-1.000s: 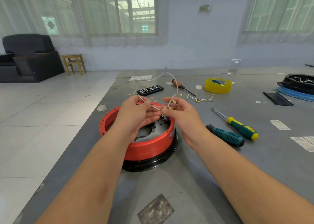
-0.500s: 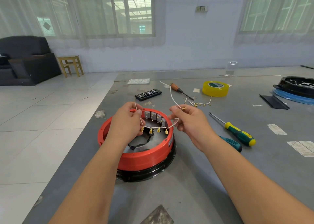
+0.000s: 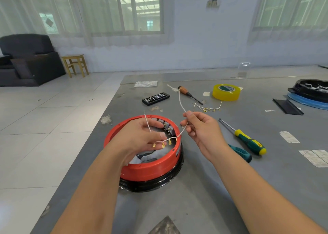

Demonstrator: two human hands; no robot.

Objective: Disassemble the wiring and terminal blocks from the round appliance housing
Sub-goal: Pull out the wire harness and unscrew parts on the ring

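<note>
just left of the frame's centre, your left hand point(image 3: 142, 138) hovers over the round red housing point(image 3: 147, 166), its thumb and fingertips pinched on a thin white wire harness point(image 3: 182, 107). four brass spade connectors point(image 3: 163, 145) dangle from that harness in a short row just below your fingers, hanging free above the housing's open middle. your right hand point(image 3: 204, 130) sits to the right of the housing, at about the same height, thumb and forefinger pinched on the same wire further along; from there the wire arcs up and away toward the upper middle of the frame. between your two hands the wire sags in a shallow curve.

the housing rests on the grey table point(image 3: 213, 189), red ring on top of a black base. along its far inner wall, just beyond your left fingers, a row of grey terminal blocks point(image 3: 166, 125) is seated in the ring.

right of your right hand two screwdrivers lie on the table: a yellow-and-green one point(image 3: 248, 141) and a teal-handled one point(image 3: 241, 153) partly hidden behind your wrist. further back, toward the upper middle, lie an orange-handled screwdriver point(image 3: 188, 93), a second loose wire harness point(image 3: 207, 108) with brass connectors, a roll of yellow tape point(image 3: 226, 91) and a black bit case point(image 3: 155, 98). at the far right edge another black round housing point(image 3: 310, 90) sits on a blue ring.
</note>
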